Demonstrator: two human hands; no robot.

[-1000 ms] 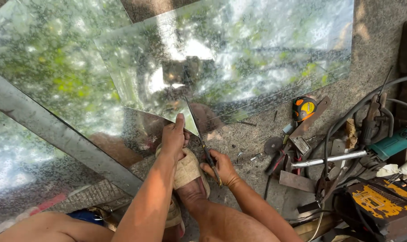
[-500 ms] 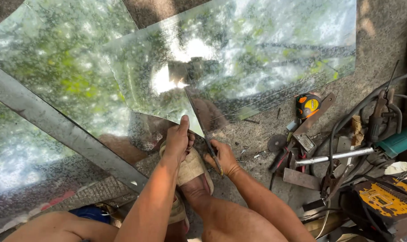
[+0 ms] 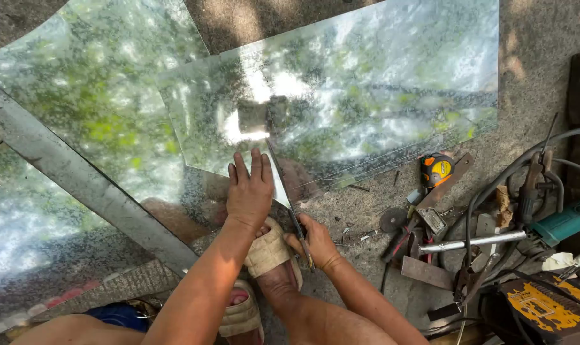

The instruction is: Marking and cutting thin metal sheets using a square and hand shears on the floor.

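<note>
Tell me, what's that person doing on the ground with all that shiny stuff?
A person crouches over a glass sheet lying on the ground. The left hand presses flat on the glass, and the right hand holds a thin cutting tool against its edge. A sandalled foot sits between the hands. A tape measure and other tools lie nearby.

Few things here carry a label. A round tape measure point(image 3: 436, 170) lies on the ground just right of the glass sheets, its face covered by a yellow label with dark markings. At the lower right corner sits a dark box-shaped machine point(image 3: 545, 310) whose top bears a worn yellow label with black print.
</note>
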